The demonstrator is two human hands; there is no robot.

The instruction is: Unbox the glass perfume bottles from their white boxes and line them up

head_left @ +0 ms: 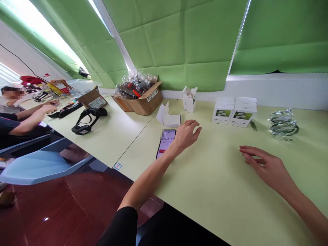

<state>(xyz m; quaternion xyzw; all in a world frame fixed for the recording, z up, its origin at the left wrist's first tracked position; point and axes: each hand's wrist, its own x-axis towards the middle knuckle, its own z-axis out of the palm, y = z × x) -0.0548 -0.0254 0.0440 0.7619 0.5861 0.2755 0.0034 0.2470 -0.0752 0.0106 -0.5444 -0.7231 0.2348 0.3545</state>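
My left hand [188, 134] is open over the table, fingers loosely stretched with nothing in them. A phone [166, 143] lies just left of it, showing a running timer. Beyond the hand is an unfolded white paper box or card [169, 118], and behind that a small white box [189, 99] stands with its flaps up. My right hand [266, 165] hovers at the right, fingers extended and thumb slightly apart, holding nothing. Ahead of it stand several white boxes [234, 111] with flower pictures, grouped together. A pile of clear, shiny plastic-wrapped items [283, 124] lies to their right.
A small dark green tube-like item [253, 125] rests beside the boxes. Further left are a cardboard box [143, 102] full of plastic-wrapped things and a black headset [89, 120]. Another person's hands [48, 107] are at the far left table, near a blue chair [41, 167].
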